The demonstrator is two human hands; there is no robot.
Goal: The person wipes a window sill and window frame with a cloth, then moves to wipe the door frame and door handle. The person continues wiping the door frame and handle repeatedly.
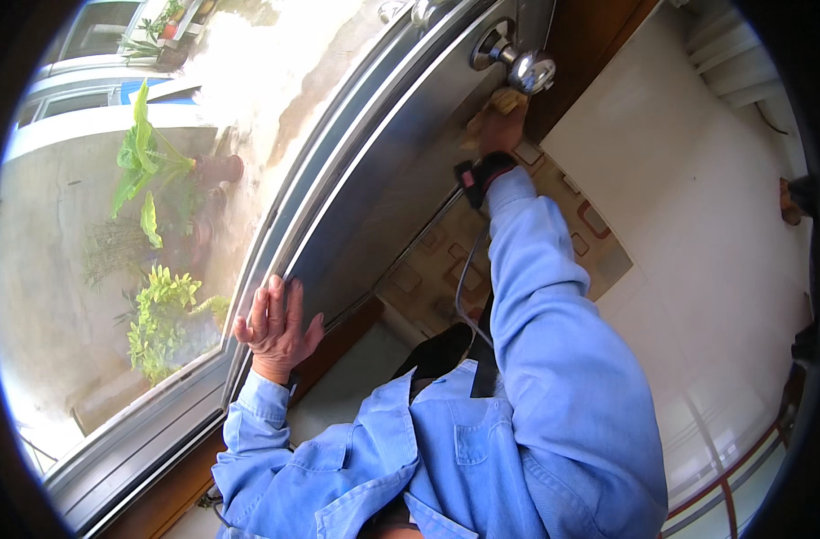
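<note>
My right hand [503, 131] grips a yellowish cloth [485, 121] against the grey metal door panel [410, 155], just below a shiny round door knob [531, 71]. Part of the cloth is hidden behind the fingers. At the lower left of the door, my left hand [278, 330] rests with spread fingers on the metal frame rail [302, 236] beneath the glass pane [181, 222]. It holds nothing.
Through the glass show a leafy potted plant [140, 155], a yellow-green bush [161, 316] and a wall. A patterned mat [464, 269] lies on the pale tiled floor [679, 202]. A grey cable [461, 290] hangs by my right arm. Brown wooden trim [585, 60] borders the door.
</note>
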